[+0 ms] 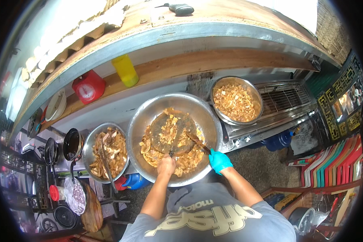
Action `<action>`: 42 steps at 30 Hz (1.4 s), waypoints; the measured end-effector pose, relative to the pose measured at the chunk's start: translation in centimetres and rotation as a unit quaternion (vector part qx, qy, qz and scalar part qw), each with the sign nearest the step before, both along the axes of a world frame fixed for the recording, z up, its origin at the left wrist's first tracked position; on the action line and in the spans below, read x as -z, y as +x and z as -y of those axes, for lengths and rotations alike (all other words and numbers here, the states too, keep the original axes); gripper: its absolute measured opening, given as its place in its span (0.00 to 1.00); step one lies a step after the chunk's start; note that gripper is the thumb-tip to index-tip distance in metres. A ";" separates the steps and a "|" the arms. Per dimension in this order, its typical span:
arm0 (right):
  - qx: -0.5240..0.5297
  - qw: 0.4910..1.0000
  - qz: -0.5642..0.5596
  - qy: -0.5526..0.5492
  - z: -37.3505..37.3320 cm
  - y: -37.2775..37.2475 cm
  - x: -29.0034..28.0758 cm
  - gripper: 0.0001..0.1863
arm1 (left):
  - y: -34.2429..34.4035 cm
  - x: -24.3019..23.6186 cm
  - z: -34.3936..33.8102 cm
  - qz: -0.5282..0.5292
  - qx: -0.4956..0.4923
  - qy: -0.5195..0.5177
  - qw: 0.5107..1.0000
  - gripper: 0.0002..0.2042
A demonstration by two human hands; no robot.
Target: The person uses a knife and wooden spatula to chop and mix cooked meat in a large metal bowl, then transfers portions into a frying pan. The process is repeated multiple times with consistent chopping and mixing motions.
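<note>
A large steel bowl (135,133) holds a round chopping block (159,129) covered and surrounded by brown, chopped cooked food (193,161). My bare left hand (166,165) is closed on the dark handle of a knife or cleaver (175,141), its food-smeared blade reaching over the block. My right hand (219,162), in a teal glove, is closed on a brown utensil (198,141), which slants into the food at the block's right side; its exact kind is unclear. A left steel bowl (96,135) holds bigger pieces and tongs (105,159); a right bowl (236,105) holds smaller pieces.
Above are a wooden shelf (197,56) with a red scale (86,86) and yellow bottle (125,70). A steel grill (286,101) is at right, pans (72,143) and a wooden board (92,205) at left, colourful stacked boards (326,161) at lower right.
</note>
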State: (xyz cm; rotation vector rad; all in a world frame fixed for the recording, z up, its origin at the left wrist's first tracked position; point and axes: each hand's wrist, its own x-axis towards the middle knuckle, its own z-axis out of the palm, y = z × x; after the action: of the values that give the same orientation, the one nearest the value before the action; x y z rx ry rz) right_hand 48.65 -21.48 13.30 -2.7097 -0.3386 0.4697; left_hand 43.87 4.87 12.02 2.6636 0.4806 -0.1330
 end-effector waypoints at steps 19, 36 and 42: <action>0.028 0.999 0.006 0.030 3.7 -2.2 -3.5 0.26 | 1.7 2.2 -7.1 0.018 0.060 -0.100 0.993 0.21; -0.055 0.995 0.001 0.086 -3.1 3.5 -0.2 0.23 | 1.4 1.3 -7.4 0.018 -0.053 -0.023 0.998 0.20; -0.047 0.993 0.069 0.080 -7.3 12.0 3.6 0.17 | 0.7 1.8 -5.0 0.038 -0.098 0.027 0.994 0.20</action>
State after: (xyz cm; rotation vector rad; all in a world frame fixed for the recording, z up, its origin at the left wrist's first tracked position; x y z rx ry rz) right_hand 60.63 -14.16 9.74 -2.5841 -0.5210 0.2683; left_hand 44.55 9.87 10.26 2.6445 0.7259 0.0419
